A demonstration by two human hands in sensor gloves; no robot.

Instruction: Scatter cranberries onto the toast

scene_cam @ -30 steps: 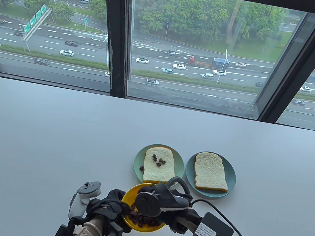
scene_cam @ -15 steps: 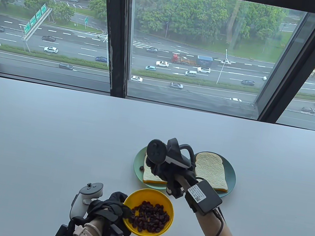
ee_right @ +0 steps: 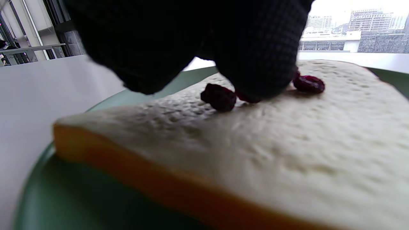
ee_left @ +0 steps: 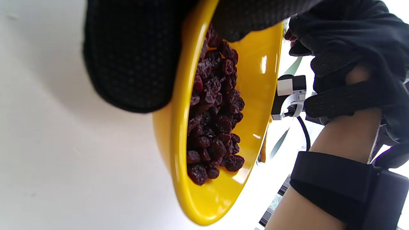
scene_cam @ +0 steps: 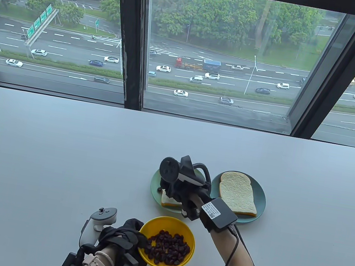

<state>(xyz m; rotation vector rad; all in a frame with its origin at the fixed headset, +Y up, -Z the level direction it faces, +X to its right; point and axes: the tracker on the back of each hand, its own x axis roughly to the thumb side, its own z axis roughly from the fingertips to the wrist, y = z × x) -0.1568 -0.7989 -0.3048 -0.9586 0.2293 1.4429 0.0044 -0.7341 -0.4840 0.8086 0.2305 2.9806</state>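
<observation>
A wide window fills the upper half of the table view, with a busy highway and trees beyond it; below it lies a pale grey table (scene_cam: 58,154).

In the lower middle of that frame sits a yellow bowl (scene_cam: 148,230) with a heap of dark red cranberries (scene_cam: 167,247) in it. The left hand (scene_cam: 124,234) grips the bowl's left rim: in the left wrist view gloved fingers (ee_left: 127,57) wrap the outer wall while another part of the glove comes over the rim from inside, and the bowl (ee_left: 204,198) looks tilted there, though that camera itself lies at an angle.

Just above the bowl in the table view is a teal plate (scene_cam: 154,194) carrying a slice of toast (scene_cam: 168,200), mostly hidden under the right hand (scene_cam: 177,187). One loose cranberry lies on the plate's left part, off the bread. The right wrist view shows this toast (ee_right: 287,153) close up on its plate (ee_right: 35,198), with the right hand's fingertips (ee_right: 255,64) bunched narrowly together and touching the bread's top. Two cranberries lie on the toast beside the fingertips, and a reddish bit shows under them; whether the fingers pinch it I cannot tell.

To the right, touching or nearly touching the first plate, a second teal plate (scene_cam: 256,190) holds a bare slice of toast (scene_cam: 238,193).
</observation>
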